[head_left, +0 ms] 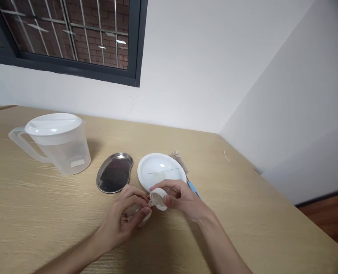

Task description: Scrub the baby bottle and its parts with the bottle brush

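White plastic, round, shallow: one lid-like piece (158, 199), resting over the near edge of the table area, just in front of the plate, and showing its hollow side toward the left. Right hand (182, 196): gripping that piece by its rim, thumb against fingers. Left hand (130, 213): curling around a clear piece (134, 209) with a pale edge, mostly hiding it; thumb and forefinger are meeting beside a small stub near the lid-like piece. Whether the stub is belonging to either piece, the view is not telling.

Step in hand, as judged: both hands are working the small parts together at the fingertips. Next move, as judged: it is calling for a steady right grip and a fine left pinch, the parts being small and partly covered.

Surroundings: white plate (150, 163), sitting just beyond the right hand, a thin rod (169, 170) lying across it. Bristled brush, blue handle (193, 189), lying beside the plate. Kidney-shaped metal tray (113, 177), lying left of the plate. Translucent lidded pitcher (66, 148), standing farther left, well apart. Obstructions: the plate and brush are crowding the right hand's far side; the tray is sitting near the left knuckles.
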Demonstrator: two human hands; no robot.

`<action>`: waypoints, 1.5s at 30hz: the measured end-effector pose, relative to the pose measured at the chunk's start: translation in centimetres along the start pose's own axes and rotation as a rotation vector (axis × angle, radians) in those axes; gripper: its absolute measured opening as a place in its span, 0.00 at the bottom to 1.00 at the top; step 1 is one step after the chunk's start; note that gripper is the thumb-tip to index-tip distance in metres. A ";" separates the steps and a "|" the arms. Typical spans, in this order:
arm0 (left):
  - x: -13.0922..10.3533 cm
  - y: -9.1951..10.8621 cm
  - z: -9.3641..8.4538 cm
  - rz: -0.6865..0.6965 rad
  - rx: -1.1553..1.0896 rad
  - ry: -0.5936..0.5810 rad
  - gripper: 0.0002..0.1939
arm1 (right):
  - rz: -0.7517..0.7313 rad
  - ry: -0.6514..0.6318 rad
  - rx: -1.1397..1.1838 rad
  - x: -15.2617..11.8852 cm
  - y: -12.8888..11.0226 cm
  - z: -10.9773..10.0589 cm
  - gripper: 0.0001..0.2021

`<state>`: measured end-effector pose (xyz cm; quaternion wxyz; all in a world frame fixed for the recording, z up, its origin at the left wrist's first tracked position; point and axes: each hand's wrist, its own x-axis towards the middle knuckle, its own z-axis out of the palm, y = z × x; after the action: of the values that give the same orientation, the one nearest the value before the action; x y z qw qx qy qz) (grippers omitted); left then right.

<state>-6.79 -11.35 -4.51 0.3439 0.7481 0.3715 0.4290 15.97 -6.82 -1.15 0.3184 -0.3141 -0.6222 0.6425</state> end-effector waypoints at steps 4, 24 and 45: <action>0.0 0.1 0.0 0.009 -0.007 0.000 0.06 | 0.013 0.015 0.081 0.1 0.7 0.0 0.23; -0.4 -1.2 -0.5 -0.009 -0.047 0.045 0.05 | -0.081 0.590 -0.032 0.0 0.5 -3.5 0.27; 0.1 -1.4 -0.5 0.102 0.061 0.083 0.04 | -0.103 0.469 -0.366 -0.5 1.2 -4.0 0.28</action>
<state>-7.56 -10.53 -5.43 0.2832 0.7577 0.3597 0.4650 19.49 -4.87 -2.48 0.4240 -0.4740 -0.6522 0.4125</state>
